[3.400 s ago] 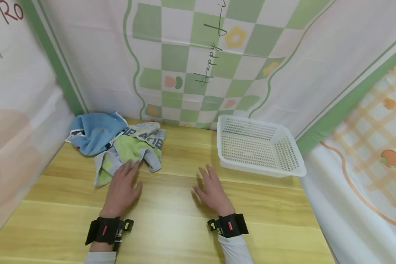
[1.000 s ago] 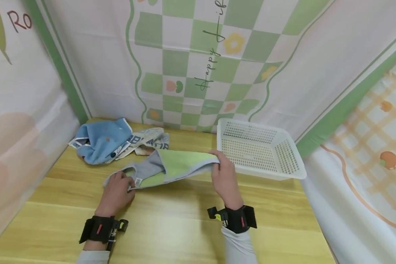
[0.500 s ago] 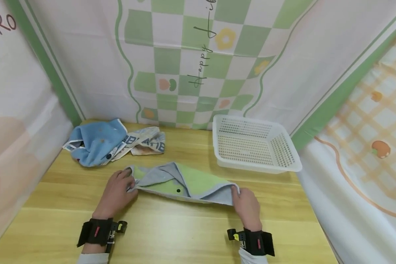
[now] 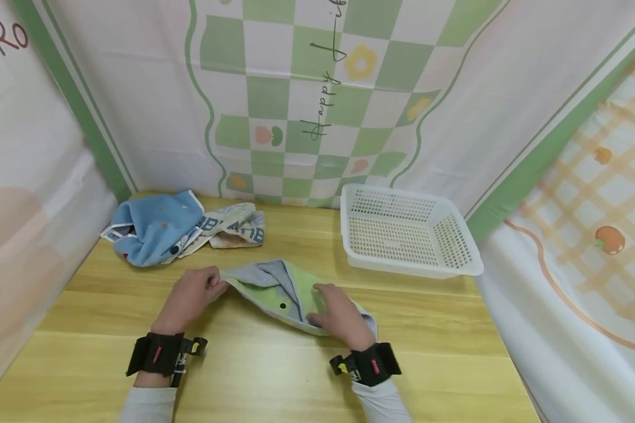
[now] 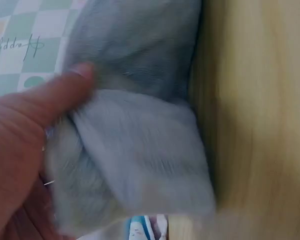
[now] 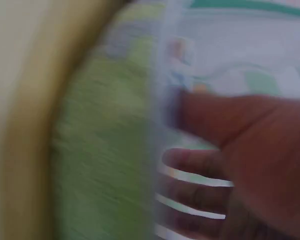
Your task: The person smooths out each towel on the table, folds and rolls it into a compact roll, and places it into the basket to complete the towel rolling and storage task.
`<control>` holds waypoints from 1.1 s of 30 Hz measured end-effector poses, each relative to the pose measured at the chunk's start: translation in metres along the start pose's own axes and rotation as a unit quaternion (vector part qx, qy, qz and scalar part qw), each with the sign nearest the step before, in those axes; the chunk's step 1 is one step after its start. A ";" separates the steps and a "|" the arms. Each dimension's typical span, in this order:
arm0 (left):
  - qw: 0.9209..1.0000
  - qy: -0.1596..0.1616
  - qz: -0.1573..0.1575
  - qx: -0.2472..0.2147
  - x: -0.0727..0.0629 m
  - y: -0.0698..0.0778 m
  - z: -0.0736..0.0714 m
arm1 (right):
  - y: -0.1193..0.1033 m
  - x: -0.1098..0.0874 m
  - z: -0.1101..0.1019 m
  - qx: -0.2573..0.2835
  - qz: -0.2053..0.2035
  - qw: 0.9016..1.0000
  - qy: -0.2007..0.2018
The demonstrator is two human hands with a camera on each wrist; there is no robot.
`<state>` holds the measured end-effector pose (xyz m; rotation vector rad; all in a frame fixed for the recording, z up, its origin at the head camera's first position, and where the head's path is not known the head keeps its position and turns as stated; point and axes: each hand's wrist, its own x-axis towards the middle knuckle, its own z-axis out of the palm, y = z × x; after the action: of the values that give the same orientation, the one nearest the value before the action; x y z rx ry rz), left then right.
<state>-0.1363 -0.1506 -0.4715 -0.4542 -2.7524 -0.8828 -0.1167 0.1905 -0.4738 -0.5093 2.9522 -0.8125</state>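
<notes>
A small green towel (image 4: 309, 288) with grey edging and a black dot lies crumpled and partly folded over at the middle of the table. My left hand (image 4: 190, 296) pinches its left corner and lifts that end; in the left wrist view the thumb (image 5: 65, 95) presses on the grey cloth (image 5: 145, 145). Over the towel's right part is my right hand (image 4: 344, 314), fingers parted and thumb apart from them. Blurred in the right wrist view, the thumb (image 6: 220, 117) overlaps the edge of the green cloth (image 6: 105, 145), with the fingers spread below it.
A blue cloth (image 4: 156, 223) lies bunched at the back left, beside a cream cloth with blue lettering (image 4: 238, 226). A white perforated plastic basket (image 4: 413, 267) stands at the back right of the wooden table (image 4: 264, 382). Printed curtains (image 4: 317, 106) enclose the back and sides.
The green towel has come from the pile to the table's middle, stretched between both hands. The right hand has since let go of its right end and moved left over it.
</notes>
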 end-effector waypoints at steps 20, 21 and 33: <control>0.973 -0.137 -0.019 -0.185 -0.014 -0.026 -0.030 | 0.031 0.006 -0.037 0.065 -0.035 0.996 -0.044; 0.973 -0.143 -0.011 -0.181 -0.014 -0.027 -0.033 | 0.036 0.006 -0.041 0.079 -0.021 0.996 -0.031; 0.988 -0.086 0.010 -0.126 0.017 -0.036 -0.048 | 0.072 0.014 -0.050 0.127 0.106 0.985 0.049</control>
<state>-0.1598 -0.2035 -0.4473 -0.6291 -2.7921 -1.2499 -0.1577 0.2694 -0.4663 -0.1420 2.8599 -1.1920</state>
